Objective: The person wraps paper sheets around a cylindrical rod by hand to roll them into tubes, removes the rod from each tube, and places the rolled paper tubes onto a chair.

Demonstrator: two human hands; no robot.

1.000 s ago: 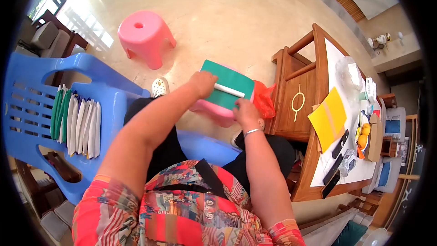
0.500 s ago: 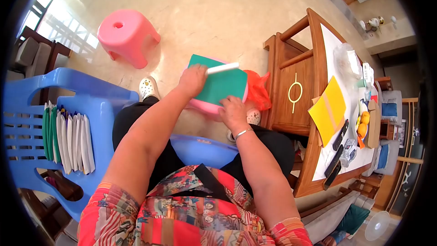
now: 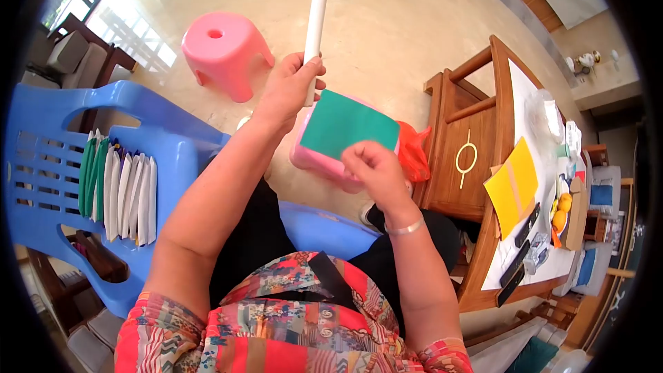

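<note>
A white rod-like roll (image 3: pixel 315 31) stands nearly upright in my left hand (image 3: pixel 289 88), whose fingers wrap round its lower part. A green sheet (image 3: pixel 349 123) lies flat on top of a pink stool (image 3: pixel 314 157) in front of my knees. Over the near right edge of the sheet is my right hand (image 3: pixel 376 169), with curled fingers and some blur; whether it holds anything is too unclear to tell.
Another pink stool (image 3: pixel 224 45) stands on the floor ahead. At left, a blue chair (image 3: pixel 176 173) bears several folded white and green pieces (image 3: pixel 128 197). A red bag (image 3: pixel 413 152) sits beside a wooden table (image 3: pixel 476 283) with a yellow sheet (image 3: pixel 511 186), remotes and fruit.
My left hand has lifted the white roll off the green sheet and turned it from lying to nearly upright. My right hand has risen slightly from the sheet's near edge.
</note>
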